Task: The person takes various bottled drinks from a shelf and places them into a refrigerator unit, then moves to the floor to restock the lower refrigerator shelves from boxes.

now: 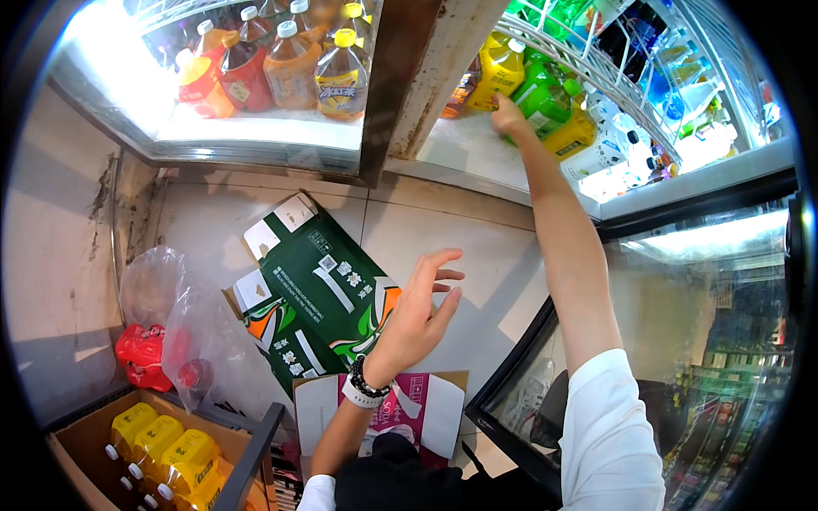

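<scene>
My right hand [509, 118] reaches into an open drinks refrigerator, at a yellow-labelled bottle [498, 70] with a white cap. Its thumb touches the lower part of that bottle; the other fingers are mostly hidden, so a grip cannot be made out. Right beside the hand is a green bottle [543, 99], then another yellow bottle [577, 135]. My left hand [415, 313] hovers over the floor, fingers apart and nothing in it. A beaded bracelet and a white band circle that wrist. Below it lies a flattened green carton [319, 274].
A wire shelf [575, 48] with bottles overhangs my right hand. The glass door [677, 306] stands open at right. Bottles [342, 76] fill the neighbouring cabinet. At lower left, a cardboard box [83, 447] holds yellow bottles beside a plastic bag [211, 332]. A pink-and-white carton [441, 409] lies before me.
</scene>
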The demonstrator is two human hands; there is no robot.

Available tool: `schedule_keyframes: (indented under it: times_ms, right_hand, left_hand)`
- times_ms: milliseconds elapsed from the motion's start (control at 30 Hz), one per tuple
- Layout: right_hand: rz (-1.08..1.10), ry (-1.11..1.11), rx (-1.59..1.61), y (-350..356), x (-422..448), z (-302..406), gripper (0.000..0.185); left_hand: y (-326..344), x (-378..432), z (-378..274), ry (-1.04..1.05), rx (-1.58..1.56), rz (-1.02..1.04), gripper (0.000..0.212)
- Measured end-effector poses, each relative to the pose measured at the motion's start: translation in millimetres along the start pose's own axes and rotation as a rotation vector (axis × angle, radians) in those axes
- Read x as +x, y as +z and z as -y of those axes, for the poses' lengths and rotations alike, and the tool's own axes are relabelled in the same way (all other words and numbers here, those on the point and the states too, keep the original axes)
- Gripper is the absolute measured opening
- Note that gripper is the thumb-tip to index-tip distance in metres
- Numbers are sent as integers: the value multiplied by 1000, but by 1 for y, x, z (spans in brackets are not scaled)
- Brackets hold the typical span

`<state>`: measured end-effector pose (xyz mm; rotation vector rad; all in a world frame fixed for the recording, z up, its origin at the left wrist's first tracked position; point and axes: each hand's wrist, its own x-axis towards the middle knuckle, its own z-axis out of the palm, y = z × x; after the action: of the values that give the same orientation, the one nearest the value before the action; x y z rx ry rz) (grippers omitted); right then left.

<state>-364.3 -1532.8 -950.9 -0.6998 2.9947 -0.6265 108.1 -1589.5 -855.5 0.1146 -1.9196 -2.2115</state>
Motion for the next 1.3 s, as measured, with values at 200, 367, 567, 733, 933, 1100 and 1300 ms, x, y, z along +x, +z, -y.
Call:
schedule_keyframes:
  times_ms: [200,367,567,733,933,1100,1300]
  right_hand:
    - [-318,166,563,-1,-77,74,25]
    - [-562,246,1034,-2,-174,127,18]
    - [-407,182,1228,-21,-278,202,18]
    - [-222,-70,1307,-86,-332,264,17]
    - [-26,-326,1323,-143,-363,313,16]
    - [373,-535,1459,-172,-404,339,16]
    - [724,-798,1401,-181,-480,374,12]
  left_hand:
    - [-1,-21,-17,15,9,-56,43]
    - [-2,-52,-37,24,-36,-110,40]
    - [-18,-112,-68,87,-7,-258,39]
    - [-17,-164,-91,118,10,-339,36]
    - [-15,-224,-117,160,88,-481,35]
    - [-7,-264,-131,230,155,-675,26]
    - [18,-317,-124,342,193,-966,12]
